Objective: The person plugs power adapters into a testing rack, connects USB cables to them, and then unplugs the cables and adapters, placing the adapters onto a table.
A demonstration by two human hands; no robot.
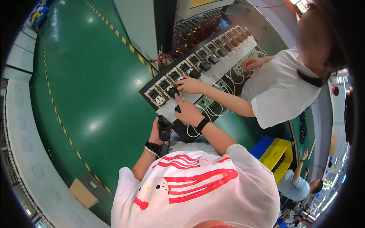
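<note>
The person wears a white shirt (251, 197) with red stripes. The left hand (153, 133) has its fingers wrapped around some black blocks (164, 127). The right hand (189, 113) points one finger at a black plug (172, 91), which sits on the near end of a long board of sockets (208, 77). Its other fingers are curled by a small dark thing (177, 109); I cannot tell if they hold it. Just past it, a co-worker's hand (190, 84) reaches onto the board. Green floor (91, 76) spreads out beyond.
</note>
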